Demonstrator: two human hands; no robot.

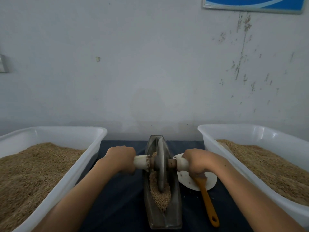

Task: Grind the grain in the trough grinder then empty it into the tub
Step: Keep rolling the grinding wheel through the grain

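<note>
Grey metal forms the long boat-shaped trough grinder (163,213), which lies lengthwise on a dark blue cloth-covered table (120,206), its near end close to the table's front edge. Pale brown grain (159,196) fills the channel's near half. A grey metal disc wheel (161,166) stands upright in the groove on a rusty axle with white handles (141,162). The person's left hand (120,158) curls its fingers round the left handle; the right hand (196,162) wraps the right one, both gripping firmly. Just right of the trough, an orange-handled brush (208,203) lies across a round white plate (204,182), partly under the right wrist. A white plastic tub (70,180) heaped with grain flanks the left arm, and a second white tub (217,148) flanks the right, leaving only narrow strips of cloth beside the trough. Behind stands a scuffed pale wall (150,64). At the upper right hangs a blue-and-white framed sign (254,4), with no legible writing.
</note>
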